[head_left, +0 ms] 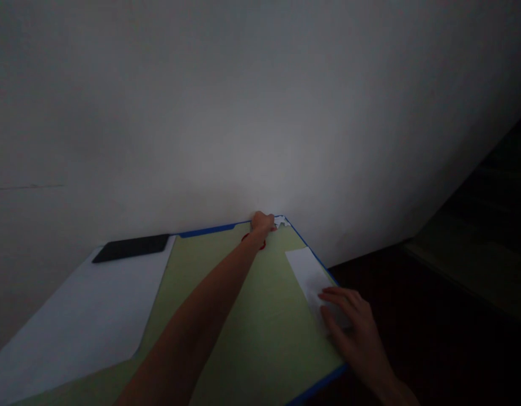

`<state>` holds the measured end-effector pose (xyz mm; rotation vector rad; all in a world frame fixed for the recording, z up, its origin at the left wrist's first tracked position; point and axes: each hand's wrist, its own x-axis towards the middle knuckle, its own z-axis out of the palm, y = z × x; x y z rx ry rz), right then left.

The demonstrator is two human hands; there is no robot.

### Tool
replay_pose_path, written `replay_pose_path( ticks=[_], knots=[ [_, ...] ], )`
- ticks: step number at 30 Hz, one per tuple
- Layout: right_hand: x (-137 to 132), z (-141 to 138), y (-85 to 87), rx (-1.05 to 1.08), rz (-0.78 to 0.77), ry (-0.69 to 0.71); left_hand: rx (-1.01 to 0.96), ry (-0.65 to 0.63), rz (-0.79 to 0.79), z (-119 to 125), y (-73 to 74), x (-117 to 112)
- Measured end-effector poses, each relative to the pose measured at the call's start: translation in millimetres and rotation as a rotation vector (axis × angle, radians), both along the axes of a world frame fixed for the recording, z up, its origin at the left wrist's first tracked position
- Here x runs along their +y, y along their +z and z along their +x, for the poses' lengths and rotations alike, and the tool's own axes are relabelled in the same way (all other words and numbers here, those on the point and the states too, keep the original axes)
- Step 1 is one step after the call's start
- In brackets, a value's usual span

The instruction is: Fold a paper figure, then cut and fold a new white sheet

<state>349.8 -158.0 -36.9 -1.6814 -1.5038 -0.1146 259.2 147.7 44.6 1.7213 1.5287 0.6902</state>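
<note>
Holding my right hand (357, 322) open over the paper (301, 268), perhaps to steady it, I curl my left hand (263, 221) beyond it, grasp unclear.

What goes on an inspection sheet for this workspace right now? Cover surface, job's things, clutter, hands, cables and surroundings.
Surface: green tabletop with blue edging, set against the wall.
Job's things: white paper strip along the right edge; pale ragged patch at the far corner, scrap or damage unclear; red item partly hidden by the left forearm.
Clutter: flat black item on a large white sheet, left side.
Hands: left hand curled beside the patch, grip unclear; right hand open over the strip's near end.
Cables: nothing seen.
Surroundings: pale wall behind; dark floor at right; dim light.
</note>
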Motion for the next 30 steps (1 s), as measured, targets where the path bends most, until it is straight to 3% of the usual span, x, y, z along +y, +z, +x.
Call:
replay_pose_path(
  ticks=[2, 4, 5, 7, 10, 13, 17, 21, 30],
  knots=[
    [-3, 16, 4.4, 0.192, 0.042, -0.014, -0.004, -0.113, 0.111, -9, -1.0, -22],
    [-4, 33, 6.6, 0.351, 0.076, -0.136, -0.012, -0.258, 0.206, -20, -9.4, -54],
    [-4, 40, 6.0, 0.464, 0.082, -0.212, -0.015, -0.389, 0.276, -27, -15.9, -71],
    [-3, 49, 0.6, 0.771, 0.086, -0.293, 0.072, -0.805, 0.606, -39, -30.9, -105],
    [0, 47, -11.4, 1.096, 0.101, -0.284, 0.232, -0.98, 0.756, -53, -49.4, -145],
    [2, 36, -16.2, 1.27, 0.077, -0.285, 0.328, -0.99, 0.798, -55, -56.6, -165],
    [0, 26, -9.9, 1.398, 0.096, -0.227, 0.358, -0.959, 0.815, -51, -57.3, -176],
    [-3, 25, -8.5, 1.411, 0.127, -0.165, 0.326, -0.952, 0.833, -50, -59.4, -183],
    [-2, 30, -14.5, 1.295, 0.083, -0.202, 0.303, -0.94, 0.83, -46, -63.7, -186]
  ],
)
